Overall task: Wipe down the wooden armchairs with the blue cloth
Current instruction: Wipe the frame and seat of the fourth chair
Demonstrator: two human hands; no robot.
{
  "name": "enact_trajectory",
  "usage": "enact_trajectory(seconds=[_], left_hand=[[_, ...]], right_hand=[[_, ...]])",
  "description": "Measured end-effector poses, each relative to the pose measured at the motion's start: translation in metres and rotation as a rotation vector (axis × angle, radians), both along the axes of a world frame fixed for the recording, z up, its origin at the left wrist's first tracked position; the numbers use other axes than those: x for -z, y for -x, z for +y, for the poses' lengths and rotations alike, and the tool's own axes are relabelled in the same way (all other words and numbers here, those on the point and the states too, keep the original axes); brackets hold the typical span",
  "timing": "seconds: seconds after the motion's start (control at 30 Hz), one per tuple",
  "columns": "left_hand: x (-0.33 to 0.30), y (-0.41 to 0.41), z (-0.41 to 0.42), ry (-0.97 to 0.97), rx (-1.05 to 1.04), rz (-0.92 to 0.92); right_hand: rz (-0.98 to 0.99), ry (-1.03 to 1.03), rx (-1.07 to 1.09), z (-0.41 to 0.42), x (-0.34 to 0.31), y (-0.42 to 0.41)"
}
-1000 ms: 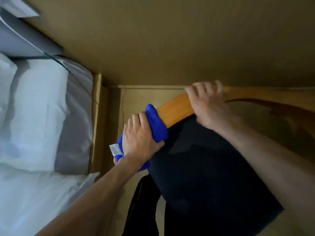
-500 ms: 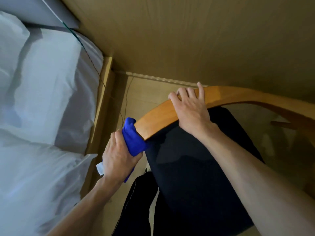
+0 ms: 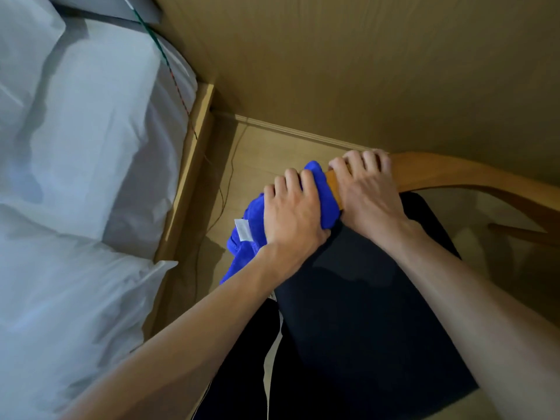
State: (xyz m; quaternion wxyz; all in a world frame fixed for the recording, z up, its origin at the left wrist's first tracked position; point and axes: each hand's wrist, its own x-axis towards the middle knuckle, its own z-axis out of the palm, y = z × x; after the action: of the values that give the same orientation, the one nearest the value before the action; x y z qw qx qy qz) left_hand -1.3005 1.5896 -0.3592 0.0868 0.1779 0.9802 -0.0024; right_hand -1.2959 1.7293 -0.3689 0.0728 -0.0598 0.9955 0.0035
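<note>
Hands [image 3: 292, 212] [image 3: 365, 189] on armrest [image 3: 436, 174] — cloth [image 3: 325, 204] wrapped

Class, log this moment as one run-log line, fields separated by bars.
left hand grips blue cloth on armrest | right hand holds armrest | bed alongside

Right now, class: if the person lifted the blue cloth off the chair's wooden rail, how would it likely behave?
Probably floppy: the blue cloth bunches around the wooden rail under the left hand, and its loose end sags below. Likely light, since it hangs from one hand's grip. Its fuzzy surface suggests it would not be slippery.
</note>
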Motion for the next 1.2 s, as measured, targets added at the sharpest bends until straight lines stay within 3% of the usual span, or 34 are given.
enact_trajectory(seconds=[0.2,0.33,0.4,0.57,0.63,0.73,0.83,0.93,1.07,1.2], left_hand=[[-0.002,-0.026,-0.07,-0.127,-0.075,-0.055],[0.001,-0.062,-0.135,-0.392,-0.346,-0.313],[0.008,-0.07,-0.145,-0.45,-0.402,-0.401],[0.003,-0.073,-0.127,-0.728,-0.54,-0.426],[0.001,-0.066,-0.117,-0.628,-0.415,-0.289],[-0.002,-0.041,-0.09,-0.296,-0.203,-0.061],[-0.009,-0.025,-0.064,-0.097,-0.161,-0.102],[-0.007,-0.019,-0.05,-0.02,-0.102,-0.124],[-0.003,-0.008,-0.023,0.043,-0.037,-0.073],[-0.002,0.002,0.02,0.09,0.073,-0.001]], right_hand=[[-0.033,-0.019,-0.023,0.0,-0.005,0.0],[-0.047,-0.038,-0.002,-0.004,-0.006,0.0],[-0.054,-0.039,0.006,-0.005,-0.007,0.0],[-0.021,-0.02,0.008,-0.004,-0.004,0.0],[-0.024,-0.012,0.007,-0.004,-0.004,0.001],[-0.062,-0.011,0.01,-0.003,-0.008,0.002],[-0.115,-0.002,-0.062,0.002,-0.011,0.005],[-0.286,0.038,-0.158,0.036,-0.017,0.014],[-0.376,-0.136,0.145,0.108,-0.022,0.012],[-0.389,0.013,0.171,0.118,-0.018,0.003]])
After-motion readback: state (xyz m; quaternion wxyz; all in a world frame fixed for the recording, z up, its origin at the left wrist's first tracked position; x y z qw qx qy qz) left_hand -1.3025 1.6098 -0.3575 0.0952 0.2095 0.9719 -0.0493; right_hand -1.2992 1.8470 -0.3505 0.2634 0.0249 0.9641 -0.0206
